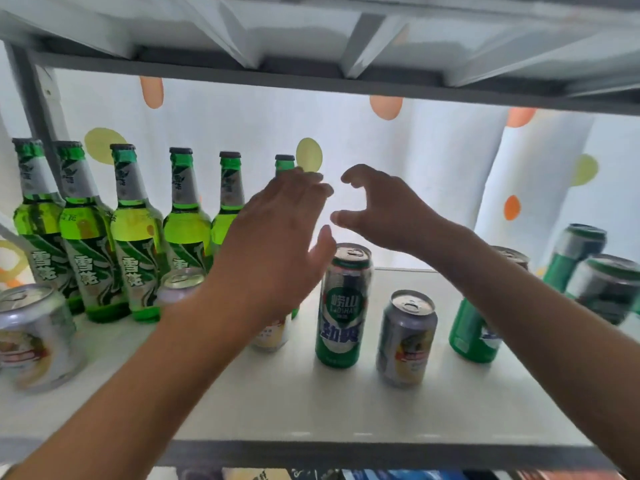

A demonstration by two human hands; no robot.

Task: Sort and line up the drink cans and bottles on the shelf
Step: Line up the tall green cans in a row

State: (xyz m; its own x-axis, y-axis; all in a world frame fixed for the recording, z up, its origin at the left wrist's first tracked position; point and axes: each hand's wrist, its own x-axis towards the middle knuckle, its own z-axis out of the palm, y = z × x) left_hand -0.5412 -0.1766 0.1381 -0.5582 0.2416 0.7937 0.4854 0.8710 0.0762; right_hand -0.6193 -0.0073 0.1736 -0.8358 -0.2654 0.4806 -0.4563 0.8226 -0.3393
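- Bottles [135, 233]: we count six green ones, upright along the shelf [242, 403] back-left.
- Cans [344, 306]: scattered upright in front and right.
- Left hand [277, 244]: fingers straight, holding nothing.
- Right hand [377, 209]: fingers curled, empty.

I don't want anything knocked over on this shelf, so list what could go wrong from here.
1. The left hand hangs open in front of the sixth green bottle, at the row's right end; a careless reach could tip it into its neighbours.
2. The tall green can stands right under both hands; the right hand or a forearm could topple it.
3. The silver can stands close to the right forearm, so a sweep might knock it over.
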